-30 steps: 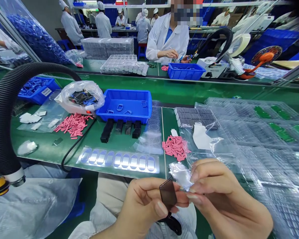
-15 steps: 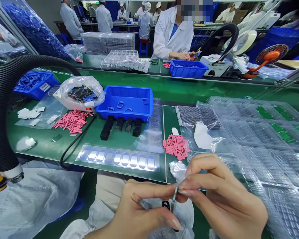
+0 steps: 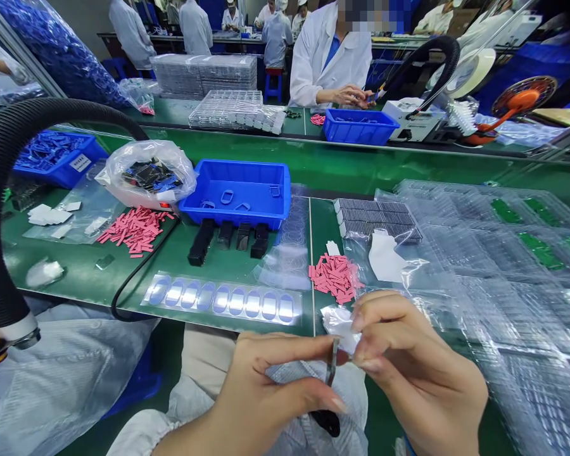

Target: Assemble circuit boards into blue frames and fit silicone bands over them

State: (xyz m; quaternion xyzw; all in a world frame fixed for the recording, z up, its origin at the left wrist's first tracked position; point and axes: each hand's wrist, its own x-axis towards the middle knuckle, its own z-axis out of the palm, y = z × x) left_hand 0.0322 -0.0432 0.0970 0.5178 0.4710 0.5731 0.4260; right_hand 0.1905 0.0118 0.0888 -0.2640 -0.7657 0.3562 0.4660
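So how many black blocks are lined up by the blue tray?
4, in a row in front of the blue tray: one long block at left, then shorter ones.

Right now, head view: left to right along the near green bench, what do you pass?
Loose pink rectangular strips → black rectangular blocks → second pile of pink rectangular strips → stacked clear plastic trays.

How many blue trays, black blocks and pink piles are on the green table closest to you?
Blue plastic trays: 2
Black blocks: 4
Pink strip piles: 2
Total: 8
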